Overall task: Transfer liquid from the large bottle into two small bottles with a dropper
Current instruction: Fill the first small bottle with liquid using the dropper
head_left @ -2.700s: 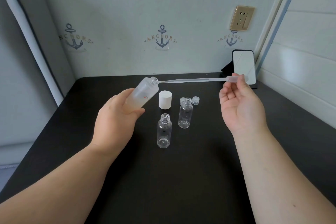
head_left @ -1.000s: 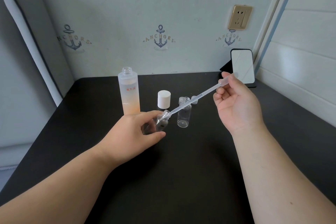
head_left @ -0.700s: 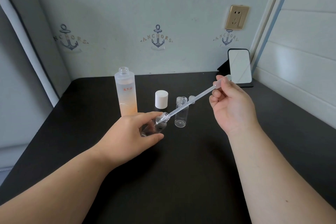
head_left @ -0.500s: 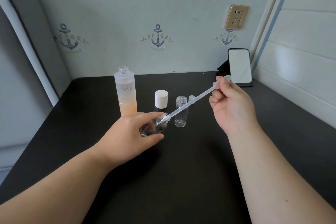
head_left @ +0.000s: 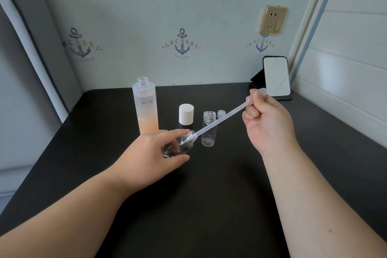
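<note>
Midway: left hand [head_left: 156, 154] grips a tilted small bottle [head_left: 182, 145]; right hand [head_left: 267, 120] pinches the dropper [head_left: 217, 122] bulb, tip inside its neck. Beyond the grip, second small bottle [head_left: 209, 130] looks empty, large bottle [head_left: 145, 106] uncapped.

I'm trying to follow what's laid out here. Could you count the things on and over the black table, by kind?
Large bottle: 1
Small clear bottles: 2, one tilted in the left hand, one standing
Dropper: 1, pinched by the right hand
White cap: 1
Small clear caps: 2
Standing mirror: 1
Total: 8
</note>
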`<state>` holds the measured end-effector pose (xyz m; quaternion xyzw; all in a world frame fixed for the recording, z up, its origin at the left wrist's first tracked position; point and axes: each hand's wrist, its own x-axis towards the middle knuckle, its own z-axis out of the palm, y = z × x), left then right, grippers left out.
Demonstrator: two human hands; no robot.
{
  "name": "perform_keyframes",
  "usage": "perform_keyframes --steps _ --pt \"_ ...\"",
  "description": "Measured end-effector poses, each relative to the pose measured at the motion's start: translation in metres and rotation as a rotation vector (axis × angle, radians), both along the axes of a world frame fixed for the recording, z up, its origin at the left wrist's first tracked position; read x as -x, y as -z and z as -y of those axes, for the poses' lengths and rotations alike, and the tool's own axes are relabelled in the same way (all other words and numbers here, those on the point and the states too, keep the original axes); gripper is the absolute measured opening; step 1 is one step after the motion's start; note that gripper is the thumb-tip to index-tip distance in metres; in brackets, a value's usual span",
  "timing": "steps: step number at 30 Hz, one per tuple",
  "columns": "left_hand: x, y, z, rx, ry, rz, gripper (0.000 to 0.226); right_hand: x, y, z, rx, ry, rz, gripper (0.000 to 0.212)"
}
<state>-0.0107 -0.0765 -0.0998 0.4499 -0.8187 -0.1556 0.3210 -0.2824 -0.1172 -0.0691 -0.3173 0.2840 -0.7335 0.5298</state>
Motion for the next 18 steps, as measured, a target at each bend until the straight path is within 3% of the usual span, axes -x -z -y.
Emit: perform_keyframes --steps 5,10,15,18 --pt "0.0002 0.0 0.0 -0.013 0.008 0.013 0.055 -0.0001 -0.0009 -0.0008 0.019 0.02 -0.007 0.026" --pt "-0.0011 -0.0005 0.0017 -0.033 -0.036 0.02 0.028 0.0017 -0.0015 -0.0002 0.016 0.023 0.101 0.014" --pt "-0.0018 -0.001 0.0019 -0.102 -0.106 -0.027 0.024 0.0053 -0.0034 -0.0013 0.001 0.039 0.141 0.032" --pt "-0.0003 -0.0014 0.0031 -0.205 -0.12 -0.048 0.032 0.0035 -0.0046 -0.0019 -0.014 0.031 0.175 0.032"
